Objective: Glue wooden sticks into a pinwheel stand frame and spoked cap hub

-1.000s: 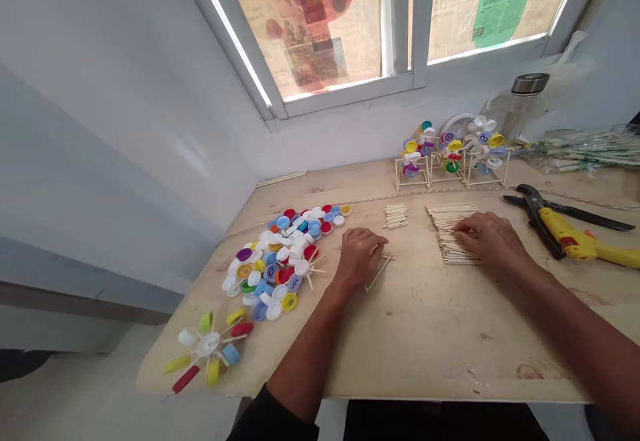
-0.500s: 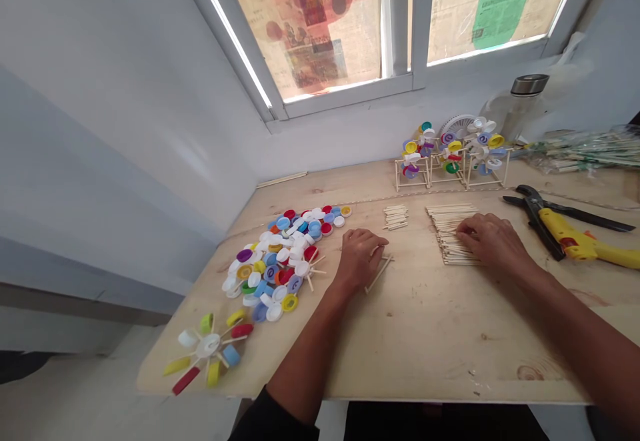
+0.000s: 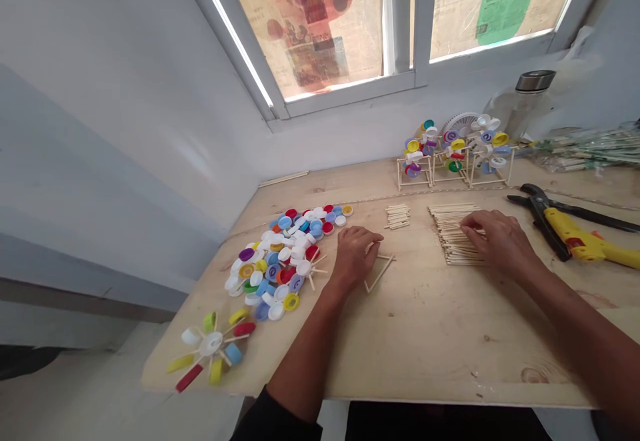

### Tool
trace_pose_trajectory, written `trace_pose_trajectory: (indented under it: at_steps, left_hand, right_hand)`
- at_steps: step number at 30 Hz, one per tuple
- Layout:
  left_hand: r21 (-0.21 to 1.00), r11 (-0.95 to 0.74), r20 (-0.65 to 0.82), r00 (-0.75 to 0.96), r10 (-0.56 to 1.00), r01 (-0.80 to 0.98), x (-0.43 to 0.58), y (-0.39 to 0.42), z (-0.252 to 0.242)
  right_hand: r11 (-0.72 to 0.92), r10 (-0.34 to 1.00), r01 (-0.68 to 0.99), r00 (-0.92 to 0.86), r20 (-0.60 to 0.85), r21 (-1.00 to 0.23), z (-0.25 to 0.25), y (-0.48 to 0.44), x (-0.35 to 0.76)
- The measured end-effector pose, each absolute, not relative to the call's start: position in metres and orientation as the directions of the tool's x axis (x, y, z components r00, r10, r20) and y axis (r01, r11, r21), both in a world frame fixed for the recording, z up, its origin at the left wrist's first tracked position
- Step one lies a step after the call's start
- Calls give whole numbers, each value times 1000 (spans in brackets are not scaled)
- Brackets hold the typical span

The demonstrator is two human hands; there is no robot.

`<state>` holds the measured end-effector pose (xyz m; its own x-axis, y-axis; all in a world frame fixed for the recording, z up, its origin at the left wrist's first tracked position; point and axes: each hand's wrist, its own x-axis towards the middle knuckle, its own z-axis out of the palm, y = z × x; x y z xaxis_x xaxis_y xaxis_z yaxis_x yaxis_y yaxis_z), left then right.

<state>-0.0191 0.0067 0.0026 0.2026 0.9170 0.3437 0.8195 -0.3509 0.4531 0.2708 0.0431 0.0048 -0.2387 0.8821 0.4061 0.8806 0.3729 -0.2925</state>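
My left hand (image 3: 354, 254) rests palm down on the wooden table (image 3: 425, 334), fingers curled over the corner of a small frame of glued wooden sticks (image 3: 379, 274). My right hand (image 3: 495, 237) lies on a pile of long wooden sticks (image 3: 450, 234), its fingertips pinched on the sticks at the pile's middle. A smaller bundle of short sticks (image 3: 397, 216) lies between the two hands, a little farther back.
A heap of coloured bottle caps (image 3: 280, 261) lies left of my left hand, and a finished cap pinwheel (image 3: 210, 347) sits near the table's front left corner. Three cap wheels on stick stands (image 3: 453, 154) stand by the wall. Yellow-handled cutters (image 3: 570, 231) lie at right.
The view shifted slightly. My left hand has drawn back a little, showing more of the stick frame. My right hand stays on the stick pile.
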Motion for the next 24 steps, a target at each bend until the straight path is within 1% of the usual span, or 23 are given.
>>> trace_pose_trajectory:
  at_steps: [3, 5, 8, 10, 12, 15, 20, 22, 24]
  left_hand:
    - [459, -322, 300, 197, 933, 828, -25, 8, 5]
    - [452, -331, 268, 228, 936, 829, -28, 8, 6]
    - [421, -350, 214, 284, 935, 837, -29, 9, 7]
    - [399, -351, 179, 303, 936, 847, -28, 9, 6]
    - [379, -352, 156, 316, 936, 856, -27, 9, 5]
    - [347, -361, 144, 332, 932, 865, -26, 9, 2]
    - [251, -347, 156, 315, 936, 904, -31, 11, 2]
    - [214, -334, 172, 301, 938, 918, -33, 12, 1]
    - [187, -319, 193, 284, 939, 929, -35, 15, 0]
  right_hand:
    - [390, 858, 849, -195, 475, -356, 11, 39, 267]
    - [397, 855, 807, -151, 497, -437, 16, 36, 264]
    - [366, 883, 720, -70, 463, -589, 22, 32, 261]
    - [339, 903, 674, -36, 429, -657, 23, 31, 261]
    - [317, 916, 657, -24, 401, -684, 23, 32, 261]
    - [282, 923, 669, 7, 385, -688, 23, 34, 263]
    - [221, 916, 687, 98, 389, -693, 27, 35, 263]
    - [211, 915, 665, 124, 384, -717, 28, 35, 264]
    - [218, 919, 601, 139, 369, -769, 26, 37, 266]
